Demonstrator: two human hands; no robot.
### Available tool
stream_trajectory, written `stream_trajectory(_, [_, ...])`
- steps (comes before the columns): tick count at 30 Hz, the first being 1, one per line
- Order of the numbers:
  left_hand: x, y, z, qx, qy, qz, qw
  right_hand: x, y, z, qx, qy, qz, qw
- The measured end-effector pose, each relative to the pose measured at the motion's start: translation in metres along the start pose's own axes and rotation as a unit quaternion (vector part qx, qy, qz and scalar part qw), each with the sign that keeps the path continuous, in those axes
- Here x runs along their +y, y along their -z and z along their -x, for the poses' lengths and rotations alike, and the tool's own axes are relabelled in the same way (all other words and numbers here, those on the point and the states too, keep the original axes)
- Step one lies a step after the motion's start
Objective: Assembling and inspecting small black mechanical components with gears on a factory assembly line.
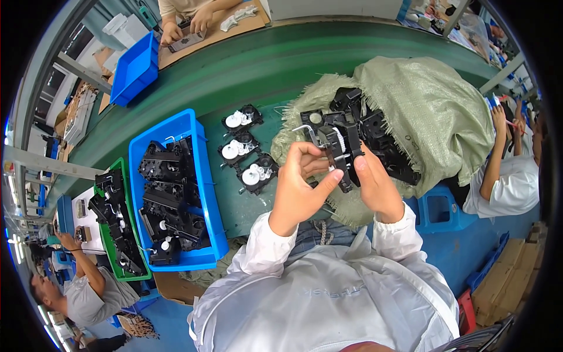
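Above the table's front edge I hold a black plastic gear assembly (336, 154) between both hands. It has a white gear and a bent metal rod on its left side. My left hand (300, 189) grips it from the left, with thumb and fingers on the lower part. From the right, my right hand (378, 183) holds it, thumb up along its side. Right behind it, an open woven sack (428, 111) lies on its side, with black plastic parts (381, 132) showing at its mouth. To the left, three black assemblies with white gears (239, 149) stand in a row on the table.
A blue bin (218, 226) of black parts stands left, beside a green bin (141, 274) with more. A green conveyor belt (234, 67) runs behind, with an empty-looking blue tray (136, 69) across it. Co-workers sit opposite, left and right; a blue stool (440, 210) stands right.
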State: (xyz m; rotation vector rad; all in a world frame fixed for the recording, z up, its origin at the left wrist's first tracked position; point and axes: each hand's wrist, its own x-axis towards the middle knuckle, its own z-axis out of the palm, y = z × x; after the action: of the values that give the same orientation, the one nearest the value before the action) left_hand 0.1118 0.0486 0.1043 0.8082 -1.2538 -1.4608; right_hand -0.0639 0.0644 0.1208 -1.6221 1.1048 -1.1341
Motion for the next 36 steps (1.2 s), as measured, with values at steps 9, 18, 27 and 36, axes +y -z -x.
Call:
stream_trajectory(9, [-0.018,0.003,-0.003,-0.052,-0.058,-0.030,0.997,0.007,-0.016,-0.006,0.077,0.074,0.175,0.979])
stream_trajectory(18, [0.001,-0.007,0.007,0.025,-0.167,-0.210,0.963,0.004,-0.013,-0.009,0.076,-0.018,-0.229,0.970])
stream_trajectory(27, [-0.001,-0.020,0.011,0.085,-0.203,-0.269,0.938,0.018,-0.011,-0.005,0.160,0.052,-0.133,0.977])
stream_trajectory(36, [0.008,-0.010,0.021,0.057,-0.220,-0.269,0.936,-0.005,-0.020,-0.008,0.091,0.047,-0.198,0.975])
